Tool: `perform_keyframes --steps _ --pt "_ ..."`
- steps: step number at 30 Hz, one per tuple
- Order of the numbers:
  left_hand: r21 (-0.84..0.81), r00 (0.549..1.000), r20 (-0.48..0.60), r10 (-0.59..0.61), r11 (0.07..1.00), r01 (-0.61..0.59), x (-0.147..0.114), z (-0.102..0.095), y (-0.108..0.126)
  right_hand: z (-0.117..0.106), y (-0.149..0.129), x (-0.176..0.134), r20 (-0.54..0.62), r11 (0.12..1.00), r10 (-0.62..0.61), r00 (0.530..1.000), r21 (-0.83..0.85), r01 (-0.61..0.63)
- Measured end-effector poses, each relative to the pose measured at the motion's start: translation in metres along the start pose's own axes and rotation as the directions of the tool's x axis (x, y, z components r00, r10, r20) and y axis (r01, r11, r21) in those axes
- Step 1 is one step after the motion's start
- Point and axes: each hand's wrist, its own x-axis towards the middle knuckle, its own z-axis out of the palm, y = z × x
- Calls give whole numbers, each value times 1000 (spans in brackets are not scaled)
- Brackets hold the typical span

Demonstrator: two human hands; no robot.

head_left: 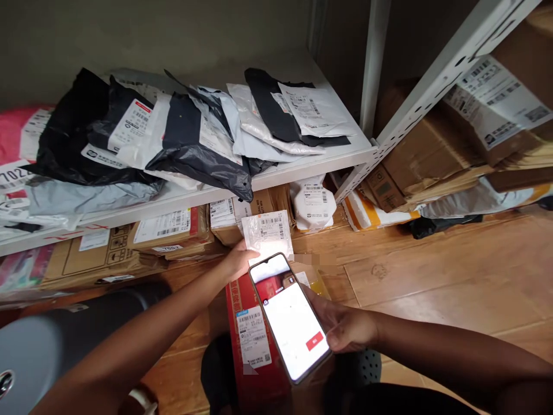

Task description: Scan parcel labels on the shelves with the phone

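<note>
My left hand (238,260) grips the lower left edge of a small white parcel (268,231) with a printed label facing up. A bright patch of light falls on the parcel's lower part. In my right hand (348,327) is a smartphone (291,323), tilted, its screen lit with a camera strip at the top and a red button low down. The phone's top end lies just below the parcel in view. Under the phone stands a red box (242,294) with a white shipping label (254,337).
A white shelf (345,153) holds several parcel bags, black bags (73,138) among them. Cardboard boxes (173,233) and a white octagonal parcel (314,204) stand beneath it. More cartons (427,150) are at the right, past a perforated metal post (432,80). A grey rounded object (86,340) sits lower left.
</note>
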Motion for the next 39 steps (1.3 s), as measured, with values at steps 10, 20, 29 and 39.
perform_keyframes --steps 10,20,29,39 --pt "-53 996 48 -80 995 83 -1 20 10 20 -9 0 102 985 -93 990 -134 107" --pt "-65 999 31 -39 997 41 -7 22 16 18 -10 1 87 977 -140 986 -149 151" --pt "-87 999 19 -38 995 40 -3 20 14 18 -14 2 86 970 -148 985 -181 161" --pt "5 995 27 -93 996 92 11 0 -5 3 -16 -3 25 828 -239 971 -516 217"
